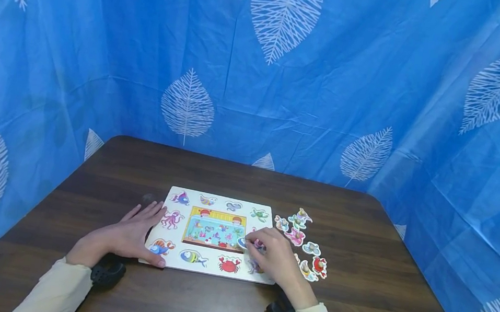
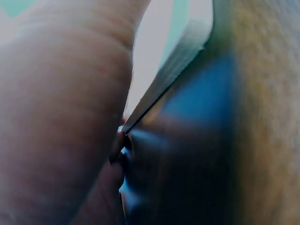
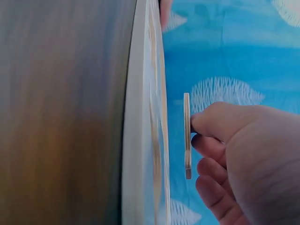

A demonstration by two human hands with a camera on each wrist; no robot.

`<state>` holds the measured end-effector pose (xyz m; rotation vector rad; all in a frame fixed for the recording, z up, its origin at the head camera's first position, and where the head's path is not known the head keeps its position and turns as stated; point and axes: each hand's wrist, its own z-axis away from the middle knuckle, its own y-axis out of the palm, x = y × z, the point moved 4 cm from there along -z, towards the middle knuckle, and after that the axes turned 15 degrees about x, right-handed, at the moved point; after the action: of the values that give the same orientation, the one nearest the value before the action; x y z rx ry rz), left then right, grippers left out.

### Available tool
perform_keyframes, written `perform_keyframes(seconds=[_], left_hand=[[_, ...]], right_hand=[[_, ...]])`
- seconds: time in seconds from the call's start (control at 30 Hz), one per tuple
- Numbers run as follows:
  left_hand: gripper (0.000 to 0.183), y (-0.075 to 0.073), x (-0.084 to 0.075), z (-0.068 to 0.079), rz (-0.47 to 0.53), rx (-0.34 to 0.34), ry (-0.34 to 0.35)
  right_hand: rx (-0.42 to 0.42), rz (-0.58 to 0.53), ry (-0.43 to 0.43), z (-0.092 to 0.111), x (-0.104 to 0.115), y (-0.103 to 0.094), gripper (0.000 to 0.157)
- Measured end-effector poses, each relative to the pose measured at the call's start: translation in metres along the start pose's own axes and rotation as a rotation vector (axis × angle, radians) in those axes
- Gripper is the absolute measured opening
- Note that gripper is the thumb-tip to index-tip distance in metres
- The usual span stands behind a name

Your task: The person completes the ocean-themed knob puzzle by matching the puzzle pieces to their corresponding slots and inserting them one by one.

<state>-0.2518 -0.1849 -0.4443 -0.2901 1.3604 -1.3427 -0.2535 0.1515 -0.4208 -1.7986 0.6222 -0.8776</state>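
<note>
Right hand (image 1: pixel 272 251) pinches a small puzzle piece (image 3: pixel 187 140) between thumb and fingers, over the right part of a white board (image 1: pixel 211 272); the piece is thin and flat, with a pale, wood-like edge, and from the right wrist it shows side-on, apart from the board and roughly level with its face; in the head view a blue and white bit of it peeps out past the fingers, the rest being hidden.

The board is rectangular, with sea animals around its border: a purple fish (image 1: pixel 180 198), a green turtle (image 1: pixel 259 214), a pink-purple octopus (image 1: pixel 171 219), a striped fish (image 1: pixel 193 257) and a red crab (image 1: pixel 229 264) among them; a bright fish-tank picture (image 1: pixel 216 229) fills the middle.

Left hand (image 1: pixel 135 233) lies at the board's left edge, fingers spread, thumb resting on the near corner; loose pieces (image 1: pixel 294 237) are scattered just beside the right edge, some touching or overlapping, a red one (image 1: pixel 319 265) among the nearest; all this lies on a dark brown table (image 1: pixel 378 299); blue curtains (image 1: pixel 325 92) with white leaves stand behind and at both sides.
</note>
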Motion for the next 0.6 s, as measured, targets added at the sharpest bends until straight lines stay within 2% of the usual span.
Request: perform_keyframes(seconds=[0.27, 0.4, 0.6], left_hand=[[0.138, 0.000, -0.002, 0.000, 0.005, -0.006, 0.016], [0.138, 0.000, -0.003, 0.000, 0.004, -0.001, 0.007], [0.137, 0.001, -0.005, 0.001, 0.009, -0.003, 0.009]], right_hand=[[0.074, -0.070, -0.142, -0.008, 0.029, 0.015, 0.008], [0.101, -0.103, -0.155, -0.010, 0.037, 0.021, 0.010], [0.115, -0.089, -0.205, -0.016, 0.051, 0.026, 0.007]])
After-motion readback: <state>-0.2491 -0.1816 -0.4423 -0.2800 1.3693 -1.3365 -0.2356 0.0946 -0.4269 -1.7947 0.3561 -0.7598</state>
